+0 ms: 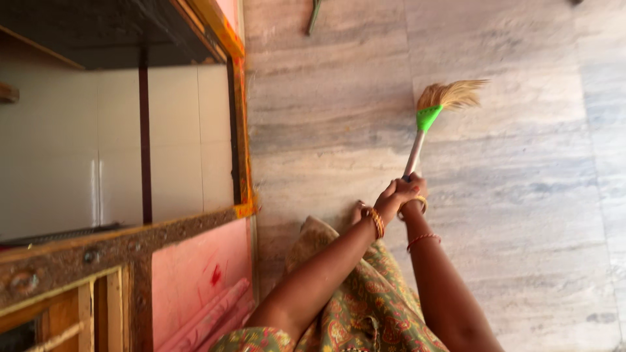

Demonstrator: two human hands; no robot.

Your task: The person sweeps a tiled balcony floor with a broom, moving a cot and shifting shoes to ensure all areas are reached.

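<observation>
A grey streaked stone floor (pixel 521 215) filled most of the view. At its edge stood a pink wall (pixel 195 274) and a wooden door frame (pixel 238 124) with orange trim. Pale tiles (pixel 176 137) showed beyond the frame, and a dark thin object (pixel 315 16) lay on the floor.

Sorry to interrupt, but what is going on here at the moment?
A person grips the pale handle of a broom with both hands, the left hand and right hand clasped together at its end. The straw bristles, fixed in a green collar, rest on the grey marble floor. A doorway with a wooden frame stands to one side.
</observation>
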